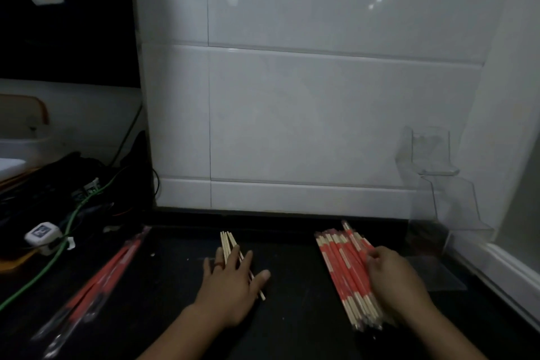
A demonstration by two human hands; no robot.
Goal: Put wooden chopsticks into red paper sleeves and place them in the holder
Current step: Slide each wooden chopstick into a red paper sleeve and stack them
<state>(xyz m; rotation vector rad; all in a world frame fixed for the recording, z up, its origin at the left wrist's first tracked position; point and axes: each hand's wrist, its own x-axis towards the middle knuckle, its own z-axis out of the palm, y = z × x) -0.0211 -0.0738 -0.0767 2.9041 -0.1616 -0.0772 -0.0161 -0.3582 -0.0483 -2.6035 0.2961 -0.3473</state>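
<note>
Flattened, the left hand [232, 280] pins loose bare wooden chopsticks [229, 244] from rolling; at three o'clock the right hand [393, 278] curls onto red-sleeved pairs [344, 269], clear plastic holder [432, 161] at one o'clock.

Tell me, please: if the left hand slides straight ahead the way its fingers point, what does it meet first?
The left hand already lies on the bare chopsticks. Beyond them the dark counter looks free up to the white tiled wall, though depth is hard to judge.
</note>
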